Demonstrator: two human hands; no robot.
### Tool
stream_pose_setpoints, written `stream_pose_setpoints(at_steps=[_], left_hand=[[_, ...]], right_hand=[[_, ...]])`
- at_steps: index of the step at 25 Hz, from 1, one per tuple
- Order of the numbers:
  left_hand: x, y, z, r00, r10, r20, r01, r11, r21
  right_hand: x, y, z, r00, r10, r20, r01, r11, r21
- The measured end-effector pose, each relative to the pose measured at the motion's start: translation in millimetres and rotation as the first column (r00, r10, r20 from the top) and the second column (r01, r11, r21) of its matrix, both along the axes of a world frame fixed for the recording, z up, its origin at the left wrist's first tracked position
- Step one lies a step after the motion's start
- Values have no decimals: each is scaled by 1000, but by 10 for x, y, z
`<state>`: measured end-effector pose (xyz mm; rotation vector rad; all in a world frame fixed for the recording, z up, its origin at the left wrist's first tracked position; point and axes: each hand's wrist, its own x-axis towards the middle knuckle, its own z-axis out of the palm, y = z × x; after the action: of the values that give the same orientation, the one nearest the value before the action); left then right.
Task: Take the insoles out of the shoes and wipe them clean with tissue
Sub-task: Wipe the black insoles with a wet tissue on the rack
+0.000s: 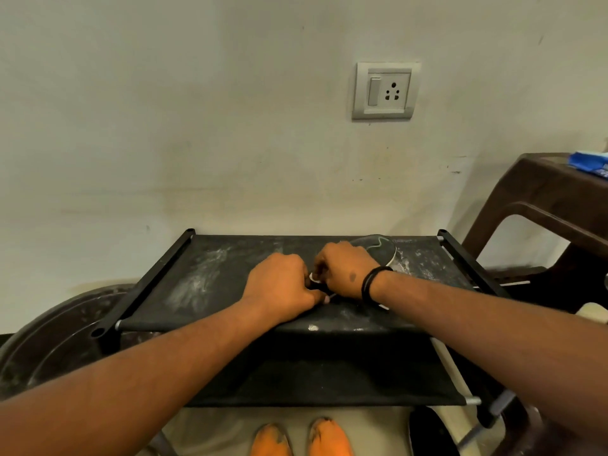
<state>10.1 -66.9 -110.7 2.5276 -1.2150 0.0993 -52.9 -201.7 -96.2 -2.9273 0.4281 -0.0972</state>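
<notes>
Dark shoe (378, 253) lies on the rack's top shelf (204, 278), toe toward wall, long axis slanting front-to-back. Right hand (345, 269) covers its near end; left hand (279, 287) just left. Both curled onto something small, white-edged; the object can't be identified.

No lettering, number or brand can be read anywhere. The blue packet (590, 163) on the brown plastic stool (539, 199), to the right of the wall socket (384, 90), carries white print, but it is too blurred and cut off to make out.
</notes>
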Motion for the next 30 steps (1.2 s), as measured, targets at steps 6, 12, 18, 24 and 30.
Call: stream_pose_setpoints(at_steps=[6,12,18,24,30], left_hand=[[23,-3,-30,997,-3,82,-3,997,75],[61,47,-81,999,-39,20,38,999,37],[108,40,-97,996,-81,-43,79,996,-34],[134,66,-129,997,-79,-14,79,997,-19],[139,62,-136,998,-66,-2,66,998,-7]], right_hand=[[-96,-53,-65,991,123,-57,-120,991,54],[-55,-126,-31,996,88,15,-88,995,52],[144,-172,1,999,-21,50,27,993,-115],[134,-170,-31,998,0,66,-1,1000,7],[88,-105,-93,997,78,24,-81,985,151]])
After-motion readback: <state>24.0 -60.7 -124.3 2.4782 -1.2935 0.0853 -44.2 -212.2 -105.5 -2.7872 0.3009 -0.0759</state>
